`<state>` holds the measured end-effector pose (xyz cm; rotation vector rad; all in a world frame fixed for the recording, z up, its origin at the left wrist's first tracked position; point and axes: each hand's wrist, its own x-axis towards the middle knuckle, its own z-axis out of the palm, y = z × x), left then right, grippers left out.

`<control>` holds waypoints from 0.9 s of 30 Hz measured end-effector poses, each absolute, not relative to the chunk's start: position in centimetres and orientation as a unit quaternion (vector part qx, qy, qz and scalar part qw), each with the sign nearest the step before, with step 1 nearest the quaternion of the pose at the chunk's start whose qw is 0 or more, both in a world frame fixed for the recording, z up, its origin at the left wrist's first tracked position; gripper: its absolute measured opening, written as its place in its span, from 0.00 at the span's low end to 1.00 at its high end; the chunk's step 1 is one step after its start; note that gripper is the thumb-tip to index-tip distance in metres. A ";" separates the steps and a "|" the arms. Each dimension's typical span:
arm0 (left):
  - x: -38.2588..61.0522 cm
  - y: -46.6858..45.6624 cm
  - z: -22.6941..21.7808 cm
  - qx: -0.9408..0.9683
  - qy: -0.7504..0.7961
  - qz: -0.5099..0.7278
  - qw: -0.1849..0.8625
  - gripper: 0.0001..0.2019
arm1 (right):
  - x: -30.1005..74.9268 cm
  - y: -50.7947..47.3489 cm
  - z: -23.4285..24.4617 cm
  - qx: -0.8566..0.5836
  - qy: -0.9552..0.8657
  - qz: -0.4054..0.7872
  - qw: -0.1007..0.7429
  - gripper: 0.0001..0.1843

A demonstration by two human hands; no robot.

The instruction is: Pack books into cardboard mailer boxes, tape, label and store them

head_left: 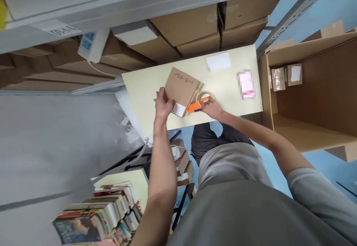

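A small brown cardboard box (180, 86) with handwriting on top and a white label at one corner lies on a pale yellow table (145, 89). My left hand (162, 104) grips the box's left edge, fingers curled round it. My right hand (211, 107) is closed on an orange tape dispenser (196, 105) with a roll of tape, pressed against the box's right side.
A white card (218, 61) and a pink packet (246, 84) lie on the table's far right. A large open carton (315, 89) holding small boxes stands to the right. Shelves with cartons (192, 26) are behind, a power strip (92, 45) on the left, stacked books (97, 212) below.
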<state>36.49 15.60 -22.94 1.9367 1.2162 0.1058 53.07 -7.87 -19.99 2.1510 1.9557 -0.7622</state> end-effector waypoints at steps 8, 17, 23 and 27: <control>45.1 7.5 -23.5 0.784 0.561 0.008 0.263 0.64 | 43.7 -5.7 -20.1 0.737 0.607 -0.297 0.014 0.26; 43.8 8.7 -26.8 0.815 0.478 0.086 0.316 0.64 | 47.6 -13.2 -20.2 0.749 0.560 -0.353 0.036 0.30; 44.0 9.0 -25.9 0.803 0.485 0.050 0.342 0.64 | 56.9 -19.7 -20.0 0.829 0.469 -0.299 0.061 0.34; 43.6 9.5 -24.8 0.815 0.464 0.010 0.347 0.66 | 59.7 -16.2 -20.1 0.830 0.474 -0.288 0.062 0.33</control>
